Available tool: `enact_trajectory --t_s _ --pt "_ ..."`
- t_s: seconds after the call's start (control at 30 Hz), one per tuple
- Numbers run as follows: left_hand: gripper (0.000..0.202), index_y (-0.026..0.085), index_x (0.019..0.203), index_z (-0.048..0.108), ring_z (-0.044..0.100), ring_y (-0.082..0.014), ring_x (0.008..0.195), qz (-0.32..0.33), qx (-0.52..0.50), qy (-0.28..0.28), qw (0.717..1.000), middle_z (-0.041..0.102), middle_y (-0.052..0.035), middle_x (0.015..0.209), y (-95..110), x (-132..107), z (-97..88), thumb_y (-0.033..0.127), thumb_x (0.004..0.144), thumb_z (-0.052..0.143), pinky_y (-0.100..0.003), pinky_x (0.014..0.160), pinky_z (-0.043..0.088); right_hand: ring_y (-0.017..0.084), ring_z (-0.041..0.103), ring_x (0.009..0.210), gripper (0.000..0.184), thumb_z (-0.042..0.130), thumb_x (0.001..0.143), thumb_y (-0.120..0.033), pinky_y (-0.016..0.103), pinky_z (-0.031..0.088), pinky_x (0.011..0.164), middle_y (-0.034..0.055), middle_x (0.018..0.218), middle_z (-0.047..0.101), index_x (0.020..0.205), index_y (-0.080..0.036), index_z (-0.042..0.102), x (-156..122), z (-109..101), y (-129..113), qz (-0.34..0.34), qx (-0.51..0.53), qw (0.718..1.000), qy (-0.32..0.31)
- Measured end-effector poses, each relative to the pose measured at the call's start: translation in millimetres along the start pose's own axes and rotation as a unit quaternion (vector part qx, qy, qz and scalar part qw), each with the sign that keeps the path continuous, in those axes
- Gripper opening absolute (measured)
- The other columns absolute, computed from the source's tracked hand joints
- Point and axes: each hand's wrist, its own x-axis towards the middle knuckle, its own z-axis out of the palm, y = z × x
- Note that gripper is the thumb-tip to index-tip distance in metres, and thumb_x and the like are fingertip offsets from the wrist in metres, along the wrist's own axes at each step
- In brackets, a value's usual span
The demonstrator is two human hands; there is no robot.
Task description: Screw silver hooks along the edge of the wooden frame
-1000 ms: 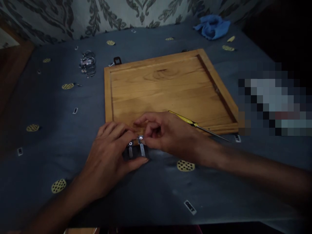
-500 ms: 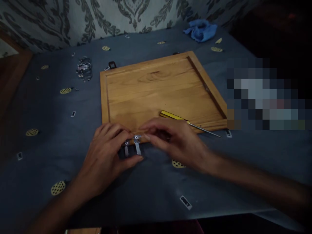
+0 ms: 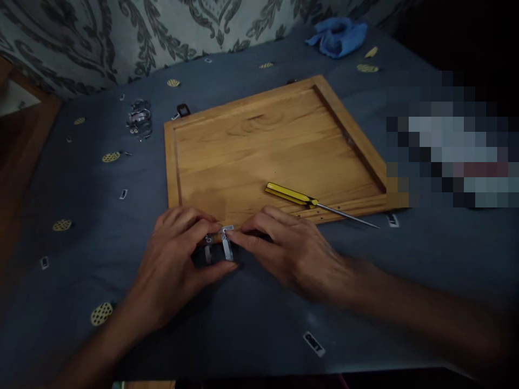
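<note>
A wooden panel [image 3: 251, 146] with a raised frame lies on the cloth. Two small silvery metal brackets sit at its near edge; the right bracket [image 3: 227, 248] has a small arm at its top, and the left bracket [image 3: 208, 253] is partly hidden by fingers. My left hand [image 3: 176, 262] is curled around them, fingers on the frame and thumb beneath the right bracket. The fingertips of my right hand [image 3: 295, 251] are closed at the top of that bracket. On the panel rests a screwdriver [image 3: 292, 195] with a yellow handle, its shaft pointing right over the near edge.
A pile of metal fittings [image 3: 140, 119] lies left of the panel. A dark loop-shaped piece [image 3: 183, 110] sticks out from the far edge. At the back right is a crumpled blue cloth [image 3: 337, 37]. A patterned curtain [image 3: 178, 32] hangs behind. A blurred-out patch covers the right side.
My right hand has lowered, its fingertips closing in on the top of the right bracket. My left hand keeps its hold. The whole view has shifted slightly.
</note>
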Motion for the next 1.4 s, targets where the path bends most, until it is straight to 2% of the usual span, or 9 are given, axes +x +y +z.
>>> enact_trajectory --t_s 0.17,0.4,0.77,0.97,1.03,1.13,1.23,1.33,1.4 --pt "0.037 0.025 0.109 0.064 0.061 -0.0256 0.099 0.000 0.002 0.002 1.000 0.068 -0.0032 0.104 0.0 -0.2 -0.9 0.044 0.083 0.082 -0.045 0.088 0.046 0.020 0.058 0.085 0.029 0.044 0.103 -0.011 0.032 0.043 0.066 0.0069 0.093 0.070 0.117 -0.015 0.069 -1.2 0.3 -0.3 -0.020 -0.022 1.000 -0.006" --pt "0.036 0.027 0.109 0.064 0.061 -0.0255 0.100 -0.006 0.004 0.005 1.000 0.069 -0.0026 0.105 1.4 -0.2 -0.1 0.044 0.083 0.082 -0.045 0.089 0.046 0.018 0.056 0.078 0.036 0.047 0.095 -0.003 0.030 0.043 0.066 0.0051 0.089 0.064 0.113 -0.022 0.072 3.1 -1.1 0.4 0.035 0.052 0.998 -0.020" --pt "0.037 0.026 0.108 0.064 0.062 -0.0262 0.099 -0.006 0.011 0.010 1.000 0.069 -0.0025 0.104 0.5 -0.2 0.1 0.040 0.080 0.085 -0.045 0.088 0.047 0.017 0.058 0.082 0.031 0.044 0.100 -0.009 0.030 0.047 0.072 0.0058 0.089 0.064 0.115 -0.017 0.070 4.0 -6.4 2.2 0.062 0.137 0.988 -0.019" --pt "0.036 0.028 0.108 0.066 0.063 -0.0265 0.099 -0.014 0.005 0.002 1.000 0.070 -0.0019 0.105 0.0 0.7 0.0 0.043 0.080 0.084 -0.044 0.088 0.049 0.017 0.063 0.085 0.027 0.047 0.101 -0.010 0.030 0.051 0.075 0.0054 0.092 0.067 0.114 -0.019 0.069 1.9 -5.9 6.2 0.069 0.176 0.981 0.030" --pt "0.036 0.027 0.108 0.067 0.063 -0.0265 0.099 -0.014 0.007 0.004 1.000 0.070 -0.0023 0.105 -0.3 0.9 0.0 0.043 0.080 0.084 -0.044 0.088 0.049 0.017 0.065 0.087 0.026 0.047 0.101 -0.011 0.029 0.052 0.075 0.0060 0.093 0.068 0.116 -0.019 0.068 1.4 -11.1 11.0 0.075 0.147 0.985 0.055" --pt "0.037 0.025 0.107 0.068 0.064 -0.0267 0.100 -0.009 0.009 0.013 1.000 0.070 -0.0031 0.106 -1.0 0.7 0.5 0.042 0.079 0.085 -0.045 0.090 0.049 0.021 0.066 0.083 0.025 0.049 0.102 -0.023 0.031 0.046 0.063 0.0092 0.097 0.068 0.116 -0.019 0.069 2.9 -26.5 19.9 0.136 -0.040 0.989 0.037" --pt "0.039 0.024 0.107 0.068 0.065 -0.0272 0.101 -0.003 0.012 0.016 1.000 0.070 -0.0038 0.107 -1.9 -0.2 1.1 0.042 0.078 0.087 -0.045 0.090 0.049 0.023 0.065 0.073 0.027 0.061 0.097 -0.039 0.031 0.028 0.052 0.0126 0.109 0.068 0.110 -0.018 0.071 7.2 -42.6 26.9 0.248 -0.214 0.943 -0.063" --pt "0.041 0.023 0.107 0.068 0.065 -0.0273 0.101 0.001 0.010 0.020 1.000 0.070 -0.0046 0.106 -2.9 -1.3 1.7 0.042 0.077 0.088 -0.045 0.089 0.049 0.023 0.064 0.069 0.026 0.060 0.096 -0.038 0.031 0.024 0.053 0.0117 0.104 0.070 0.107 -0.016 0.069 9.1 -49.9 32.3 0.302 -0.232 0.912 -0.154" --pt "0.040 0.023 0.107 0.068 0.065 -0.0271 0.101 0.006 0.010 0.023 1.000 0.070 -0.0049 0.106 -3.3 -1.9 2.0 0.041 0.077 0.088 -0.044 0.088 0.049 0.024 0.064 0.071 0.022 0.058 0.096 -0.034 0.031 0.028 0.054 0.0108 0.098 0.071 0.102 -0.015 0.068 7.1 -50.9 36.3 0.298 -0.196 0.922 -0.150"
